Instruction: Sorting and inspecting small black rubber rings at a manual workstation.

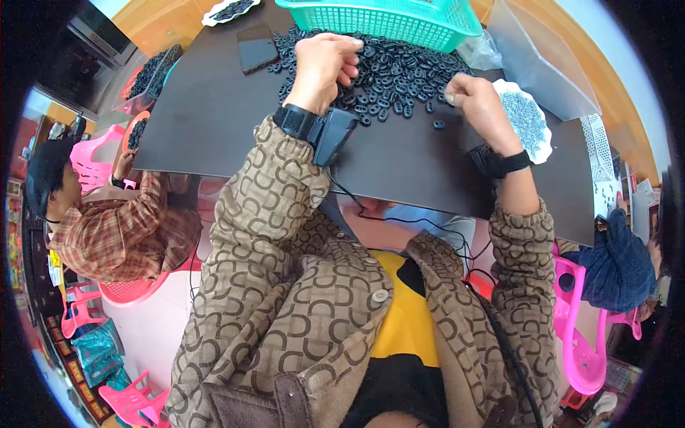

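Small black oval pieces with two holes point(399, 78) lie in a wide heap at the far side of the dark table. Over the left part of this heap is my left hand point(325, 68), its thumb and forefinger pressed together and the other fingers curled. At the heap's right edge, my right hand point(481, 107) is closed in a pinch. Whatever either hand holds, if anything, is too small to make out. One loose black piece point(438, 125) lies on the near side of the heap. Right beside my right hand, a white scalloped plate point(544, 146) holds many tiny silvery parts.
A green plastic basket point(385, 21) stands behind the heap. A phone point(257, 48) lies to its left, a clear plastic bin point(549, 64) stands at right. Cables point(399, 217) hang at the table's near edge point(421, 207). People sit at left point(114, 228) and right point(621, 264).
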`<action>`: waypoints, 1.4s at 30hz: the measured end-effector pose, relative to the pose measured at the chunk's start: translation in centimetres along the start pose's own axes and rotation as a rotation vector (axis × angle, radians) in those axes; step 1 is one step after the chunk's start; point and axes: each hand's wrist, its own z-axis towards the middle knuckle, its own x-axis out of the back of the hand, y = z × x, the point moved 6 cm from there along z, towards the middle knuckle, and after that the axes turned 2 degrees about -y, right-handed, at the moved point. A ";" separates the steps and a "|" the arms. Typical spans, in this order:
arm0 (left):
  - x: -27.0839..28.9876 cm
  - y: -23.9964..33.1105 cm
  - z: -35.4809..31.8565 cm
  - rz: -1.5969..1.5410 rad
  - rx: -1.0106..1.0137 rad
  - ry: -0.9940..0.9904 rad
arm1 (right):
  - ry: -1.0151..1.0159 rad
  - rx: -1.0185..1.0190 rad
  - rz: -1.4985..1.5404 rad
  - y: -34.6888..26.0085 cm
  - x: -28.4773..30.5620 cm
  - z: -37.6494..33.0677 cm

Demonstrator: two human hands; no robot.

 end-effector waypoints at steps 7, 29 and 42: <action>-4.7 -0.1 -1.4 0.780 -0.462 -0.259 | -0.026 -0.002 -0.159 -2.3 -1.2 0.3; -5.8 -2.0 -1.7 1.028 -0.340 -0.227 | -0.100 -0.269 0.519 -1.3 -2.4 2.6; -5.0 -1.6 -0.8 1.019 -0.404 -0.176 | -0.061 -0.122 -0.005 0.4 -0.5 0.4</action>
